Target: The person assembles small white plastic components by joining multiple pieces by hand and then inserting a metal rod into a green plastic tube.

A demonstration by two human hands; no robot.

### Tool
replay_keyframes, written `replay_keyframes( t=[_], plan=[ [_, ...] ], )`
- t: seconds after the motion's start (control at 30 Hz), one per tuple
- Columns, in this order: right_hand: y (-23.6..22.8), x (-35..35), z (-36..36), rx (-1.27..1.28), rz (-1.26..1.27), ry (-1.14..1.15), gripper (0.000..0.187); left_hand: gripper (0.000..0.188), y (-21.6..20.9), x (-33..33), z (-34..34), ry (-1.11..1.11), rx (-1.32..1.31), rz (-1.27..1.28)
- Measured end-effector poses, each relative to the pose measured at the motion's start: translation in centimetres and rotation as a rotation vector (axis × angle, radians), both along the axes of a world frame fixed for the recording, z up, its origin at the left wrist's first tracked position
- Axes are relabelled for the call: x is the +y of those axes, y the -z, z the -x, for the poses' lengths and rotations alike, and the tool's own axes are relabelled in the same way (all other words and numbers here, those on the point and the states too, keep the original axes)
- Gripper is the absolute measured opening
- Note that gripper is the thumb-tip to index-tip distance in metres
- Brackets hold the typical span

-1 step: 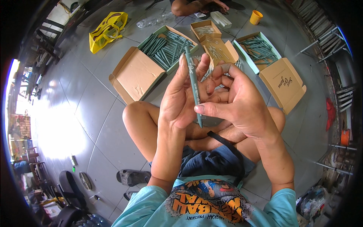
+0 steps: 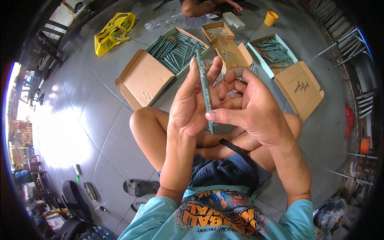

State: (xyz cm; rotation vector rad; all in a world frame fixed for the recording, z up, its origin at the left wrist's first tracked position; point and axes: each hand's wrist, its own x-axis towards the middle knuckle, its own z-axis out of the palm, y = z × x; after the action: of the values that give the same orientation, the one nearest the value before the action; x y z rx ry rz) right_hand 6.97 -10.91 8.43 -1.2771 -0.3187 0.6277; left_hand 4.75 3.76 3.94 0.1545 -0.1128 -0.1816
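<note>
A slim green pen (image 2: pixel 205 86) with white print stands nearly upright between my hands, its tapered end down. My left hand (image 2: pixel 188 104), palm turned up, has the pen's upper part between thumb and index finger. The thumb of my right hand (image 2: pixel 256 110) presses on the lower barrel, and its other fingers curl behind. Beyond my left hand, an open box (image 2: pixel 179 76) holds many green pen barrels. Thin white sticks, perhaps refills, lie in a small brown box (image 2: pixel 205 27) in the middle. Another open box (image 2: pixel 261 62) at the right holds more green barrels.
On the grey tiled floor are a yellow bag (image 2: pixel 114 34), clear plastic (image 2: pixel 164 22), an orange-yellow cup (image 2: pixel 271 18) and a white carton (image 2: pixel 234 21). Another person's leg (image 2: pixel 196 8) shows at the far edge. Sandals (image 2: pixel 141 187) lie at my left; metal racks line the right.
</note>
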Motion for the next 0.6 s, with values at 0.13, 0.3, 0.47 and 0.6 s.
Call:
replay_keyframes(
  t=[0.13,0.3,0.47,0.6],
  plan=[
    [-0.12,0.05,-0.09,0.005,0.001,-0.008,0.063,0.049,0.14,0.07,-0.06,0.0,-0.002,0.039],
    [-0.24,-0.02,-0.17,0.02,0.022,-0.011,0.064,0.048,0.35,-0.02,-0.11,-0.028,-0.004,0.044],
    [0.0,0.01,-0.14,-0.006,0.041,-0.008,0.064,0.047,0.16,-0.02,-0.11,-0.025,-0.004,0.032],
    [-0.32,0.09,-0.08,-0.026,0.077,-0.006,0.064,0.038,0.21,-0.11,-0.02,-0.082,0.029,-0.01]
  ],
)
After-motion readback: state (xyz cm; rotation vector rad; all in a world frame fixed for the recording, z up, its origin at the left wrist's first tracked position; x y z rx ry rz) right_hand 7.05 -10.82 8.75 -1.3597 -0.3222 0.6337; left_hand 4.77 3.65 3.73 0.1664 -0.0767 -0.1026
